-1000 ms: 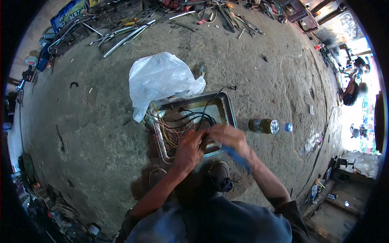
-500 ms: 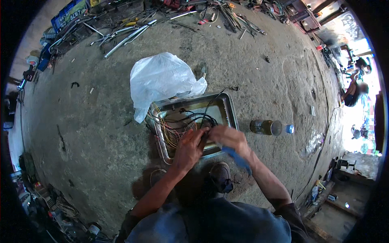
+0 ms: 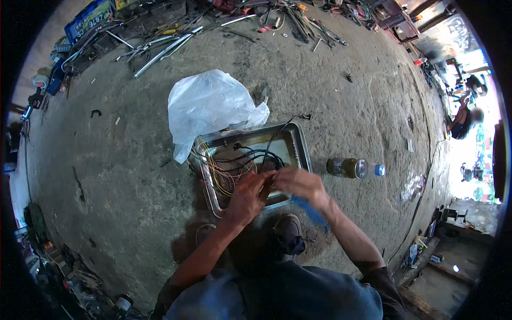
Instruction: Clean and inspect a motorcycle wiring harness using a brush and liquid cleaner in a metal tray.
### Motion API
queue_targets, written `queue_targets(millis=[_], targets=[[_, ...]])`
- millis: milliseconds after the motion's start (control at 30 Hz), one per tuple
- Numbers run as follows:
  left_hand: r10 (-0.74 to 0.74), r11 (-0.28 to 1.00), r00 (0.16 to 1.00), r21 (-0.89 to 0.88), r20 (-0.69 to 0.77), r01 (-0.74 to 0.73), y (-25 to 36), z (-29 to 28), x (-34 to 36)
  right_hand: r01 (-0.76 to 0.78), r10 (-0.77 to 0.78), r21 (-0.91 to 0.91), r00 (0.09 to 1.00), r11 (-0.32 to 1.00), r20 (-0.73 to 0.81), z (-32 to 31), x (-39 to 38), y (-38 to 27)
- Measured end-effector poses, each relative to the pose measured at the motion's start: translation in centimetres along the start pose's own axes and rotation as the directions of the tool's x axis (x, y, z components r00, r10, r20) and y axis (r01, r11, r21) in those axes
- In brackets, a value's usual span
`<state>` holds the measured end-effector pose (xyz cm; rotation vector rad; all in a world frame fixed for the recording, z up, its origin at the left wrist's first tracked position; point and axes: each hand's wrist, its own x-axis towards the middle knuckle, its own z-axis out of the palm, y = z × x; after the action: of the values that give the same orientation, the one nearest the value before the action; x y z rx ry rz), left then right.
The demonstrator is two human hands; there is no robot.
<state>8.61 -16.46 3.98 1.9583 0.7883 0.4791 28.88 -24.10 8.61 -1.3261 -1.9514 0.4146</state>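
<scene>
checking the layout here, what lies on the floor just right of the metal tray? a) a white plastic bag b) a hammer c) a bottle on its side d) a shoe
c: the bottle lies on its side on the floor to the right of the tray, its blue cap off beside it; the plastic bag sits at the tray's upper left instead.

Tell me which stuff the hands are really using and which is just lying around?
In use:
left hand
right hand
metal tray
tangle of wires
blue strip

Just lying about:
white plastic bag
bottle
blue cap
metal rods and tools
</scene>
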Motion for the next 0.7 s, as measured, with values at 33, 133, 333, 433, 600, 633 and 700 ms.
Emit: queue_targets(millis=[33, 133, 333, 433, 600, 633, 700], targets=[[-0.004, 1.0, 1.0, 0.002, -0.008, 0.004, -0.1, 0.3, 0.3, 0.005, -0.005, -0.01, 1.0, 1.0, -0.001, -0.7, -0.2, 0.5], [0.119, 0.993, 0.99, -0.014, -0.07, -0.12, -1.0, 0.6, 0.3, -0.157, 0.155, -0.064, 0.987, 0.986, -0.038, -1.8, 0.0, 0.4], [-0.012, 0.999, 0.999, -0.042, -0.038, 0.011, -1.4, -0.1, 0.3, -0.301, 0.286, -0.057, 0.941, 0.952, -0.182, -0.7, -1.5, 3.8], [-0.219, 0.897, 0.973, -0.407, -0.075, 0.17, -0.9, 0.0, 0.8, -0.431, 0.392, -0.11, 0.882, 0.896, -0.262, 0.1, -1.2, 6.1], [-0.348, 0.592, 0.935, -0.758, 0.066, 0.274, -3.2, 0.1, 0.9, -0.58, 0.534, -0.221, 0.812, 0.784, -0.235, 5.7, -0.3, 9.0], [-0.35, 0.591, 0.934, -0.758, 0.068, 0.277, -3.1, 0.3, 1.1, -0.582, 0.537, -0.221, 0.811, 0.783, -0.234, 5.9, -0.6, 9.8], [-0.294, 0.362, 0.939, -0.888, 0.178, 0.282, -2.9, 0.0, 1.4, -0.516, 0.448, -0.37, 0.856, 0.773, -0.257, 5.8, -0.4, 10.8]])
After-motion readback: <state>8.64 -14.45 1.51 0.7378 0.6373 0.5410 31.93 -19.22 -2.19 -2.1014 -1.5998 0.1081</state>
